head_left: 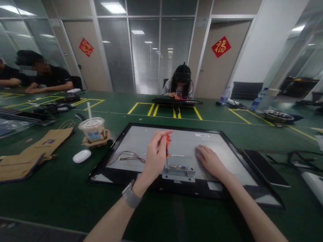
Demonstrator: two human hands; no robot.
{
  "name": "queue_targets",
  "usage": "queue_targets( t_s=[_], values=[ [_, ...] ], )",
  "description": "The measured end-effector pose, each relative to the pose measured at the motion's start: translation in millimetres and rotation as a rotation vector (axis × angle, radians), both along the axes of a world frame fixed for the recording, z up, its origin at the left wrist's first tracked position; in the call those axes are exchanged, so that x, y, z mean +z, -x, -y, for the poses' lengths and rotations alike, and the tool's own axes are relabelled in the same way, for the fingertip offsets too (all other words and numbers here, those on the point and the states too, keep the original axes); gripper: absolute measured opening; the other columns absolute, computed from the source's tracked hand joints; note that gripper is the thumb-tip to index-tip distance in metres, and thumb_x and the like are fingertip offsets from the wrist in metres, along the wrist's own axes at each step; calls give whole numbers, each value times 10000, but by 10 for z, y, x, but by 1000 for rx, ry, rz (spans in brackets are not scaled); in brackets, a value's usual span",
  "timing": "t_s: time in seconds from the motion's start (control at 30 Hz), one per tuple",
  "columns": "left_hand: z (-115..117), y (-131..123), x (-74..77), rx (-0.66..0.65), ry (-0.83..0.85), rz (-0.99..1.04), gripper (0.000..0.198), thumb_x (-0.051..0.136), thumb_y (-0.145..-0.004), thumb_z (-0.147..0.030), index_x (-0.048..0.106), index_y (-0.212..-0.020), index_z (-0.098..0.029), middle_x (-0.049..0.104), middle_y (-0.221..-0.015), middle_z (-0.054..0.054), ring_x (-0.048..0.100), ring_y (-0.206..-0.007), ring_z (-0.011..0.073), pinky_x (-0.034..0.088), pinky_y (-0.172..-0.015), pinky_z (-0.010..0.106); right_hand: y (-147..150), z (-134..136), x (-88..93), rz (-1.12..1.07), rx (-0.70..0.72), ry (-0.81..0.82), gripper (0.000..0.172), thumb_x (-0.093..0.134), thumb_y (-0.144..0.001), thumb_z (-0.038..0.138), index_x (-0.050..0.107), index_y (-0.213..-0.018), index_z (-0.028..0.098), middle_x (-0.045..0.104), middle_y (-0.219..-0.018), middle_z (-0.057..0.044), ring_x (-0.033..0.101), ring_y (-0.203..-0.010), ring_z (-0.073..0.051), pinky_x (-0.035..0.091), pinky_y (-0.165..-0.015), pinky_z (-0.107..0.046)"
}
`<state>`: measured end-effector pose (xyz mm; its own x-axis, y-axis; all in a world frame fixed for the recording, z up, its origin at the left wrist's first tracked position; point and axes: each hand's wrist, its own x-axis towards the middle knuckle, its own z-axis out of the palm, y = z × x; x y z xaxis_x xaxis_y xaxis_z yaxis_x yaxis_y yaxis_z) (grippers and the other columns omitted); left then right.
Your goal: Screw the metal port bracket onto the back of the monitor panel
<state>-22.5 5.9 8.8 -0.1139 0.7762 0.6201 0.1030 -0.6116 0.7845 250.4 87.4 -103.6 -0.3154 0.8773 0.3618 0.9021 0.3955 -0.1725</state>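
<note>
1. Pinch orange-handled screwdriver (167, 148) in left hand (156, 147), shaft pointing down toward left end of metal bracket (178, 174). Rest right hand (209, 160) palm down, fingers loosely spread, on panel to right of bracket; grip nothing with it.
2. Locate flat panel (136, 135) directly ahead, lying pale side up within black frame on green table (61, 203). Find bracket along near edge of pale area, with connectors (183, 167) just beyond.
3. Treat step in hand as probable screwdriver work at bracket. Cannot tell whether loosening or tightening; cannot confirm seating of tip in a screw head.
4. For next move, check engagement of tip, align shaft squarely with fastener, then turn from fingers under light downward pressure. Steady panel with right hand.
5. Guard against slipping onto connectors or scratching pale surface. Route left wrist clear of thin cables (129, 157) left of bracket.
6. Note white mouse (82, 156) and lidded cup (93, 128) left of panel, dark phone-like device (265, 167) near right edge.
</note>
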Motion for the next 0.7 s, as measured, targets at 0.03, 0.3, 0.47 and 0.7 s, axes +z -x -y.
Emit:
queue_targets(
  t_s=[0.03,0.3,0.47,0.7],
  values=[
    [-1,-1,-7,-25,16,15,281,438,-1019,-253,700,-1103,-193,640,-912,54,621,-843,157,512,-739,263,-1,-1,-3,-3,0,-2,400,408,-1000,309,626,-1322,214,635,-1384,-153,586,-1285,-314,475,-1070,-509],
    [-19,11,10,72,-16,-35,149,637,-921,-280,761,-934,-198,564,-911,39,577,-755,129,509,-716,252,-1,22,26,-1,13,8,400,404,-1006,307,629,-1316,192,629,-1389,-170,587,-1281,-323,477,-1067,-501],
    [-4,7,3,-65,81,53,316,427,-1018,-275,707,-1137,-190,680,-914,57,643,-856,166,514,-763,273,-3,-6,-11,-3,0,12,409,401,-1006,297,625,-1324,171,618,-1401,-181,582,-1284,-327,472,-1068,-504],
    [3,18,38,-37,-19,15,288,469,-980,-229,749,-945,-171,718,-1048,86,657,-1027,200,500,-926,315,-18,-23,-41,4,1,1,408,406,-1006,306,623,-1331,188,624,-1395,-161,585,-1280,-315,471,-1070,-486]
  ],
)
